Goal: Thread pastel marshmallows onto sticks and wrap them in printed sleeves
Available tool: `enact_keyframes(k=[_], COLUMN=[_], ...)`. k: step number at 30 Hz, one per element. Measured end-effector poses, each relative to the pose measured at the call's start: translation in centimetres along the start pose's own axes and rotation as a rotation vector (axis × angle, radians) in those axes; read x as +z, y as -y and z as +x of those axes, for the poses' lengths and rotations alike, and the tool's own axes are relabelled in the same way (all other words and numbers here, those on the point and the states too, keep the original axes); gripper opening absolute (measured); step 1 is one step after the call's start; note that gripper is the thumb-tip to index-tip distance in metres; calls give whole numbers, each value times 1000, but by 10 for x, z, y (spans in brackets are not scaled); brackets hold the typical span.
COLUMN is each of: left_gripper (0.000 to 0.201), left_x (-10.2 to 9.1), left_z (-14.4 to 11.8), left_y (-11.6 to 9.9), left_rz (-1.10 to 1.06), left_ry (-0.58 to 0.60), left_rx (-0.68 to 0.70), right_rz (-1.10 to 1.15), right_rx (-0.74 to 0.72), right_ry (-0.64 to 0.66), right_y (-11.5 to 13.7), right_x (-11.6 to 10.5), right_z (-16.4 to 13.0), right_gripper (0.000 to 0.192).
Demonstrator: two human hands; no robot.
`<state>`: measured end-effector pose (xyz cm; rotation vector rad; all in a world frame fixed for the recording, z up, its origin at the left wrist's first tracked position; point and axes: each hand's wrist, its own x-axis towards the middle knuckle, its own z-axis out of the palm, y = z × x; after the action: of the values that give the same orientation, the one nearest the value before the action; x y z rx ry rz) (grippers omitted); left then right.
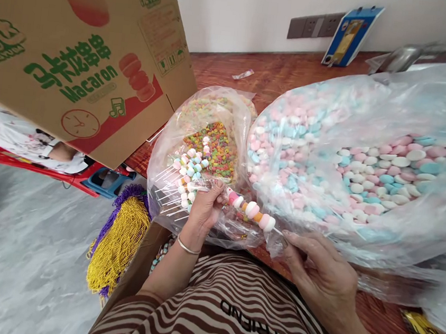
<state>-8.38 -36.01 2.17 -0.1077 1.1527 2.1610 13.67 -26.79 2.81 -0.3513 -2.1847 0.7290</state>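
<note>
My left hand (205,207) grips a fan of several thin sticks with small candy pieces threaded on them (189,171), held in front of a clear bag of multicoloured ring candies (213,144). A single skewer (252,211) carrying pink, white and orange pieces runs from my left hand to my right hand (318,267), whose fingertips pinch its right end. Just beyond it lies a big clear bag of pink, white and blue round candies (366,166).
A tilted cardboard box printed "Macaron" (79,51) fills the upper left. Yellow and purple bead strings (119,241) hang beside an open carton at my left. A blue box (350,34) and wall sockets (315,25) sit at the wooden table's far edge.
</note>
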Motion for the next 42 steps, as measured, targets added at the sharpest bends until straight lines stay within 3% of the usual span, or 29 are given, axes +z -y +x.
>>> enact_keyframes(k=[9,20,24,28,31,34,39,42], left_gripper=[46,38,31,22,9,7,9,12], left_x=[8,13,26,37,42,45,50,53], left_z=[-6,-8,-13,-17,-18,-17,-16,-17], left_y=[7,15,16,16,17,19,22,26], left_rz=[1,-66,-71,-91,-140,-145,-109,-119], left_ry=[15,75,123,165,186,170,115,139], left_rx=[9,101,28,-35,-60,-124,-164,-122], right_rz=[35,229,501,1056,1257,1096,370,60], right_rx=[102,353,641,993,1096,956,416,196], right_ry=[-68,-5,77,218,210,157,56,2], right_y=[-1,2,4,5,7,7,4,1], right_x=[4,5,11,21,26,28,28,29], right_z=[-3,-9,-11,-11,-13,-17,-21,-21], right_gripper=[15,11,22,38,38,33,17,17])
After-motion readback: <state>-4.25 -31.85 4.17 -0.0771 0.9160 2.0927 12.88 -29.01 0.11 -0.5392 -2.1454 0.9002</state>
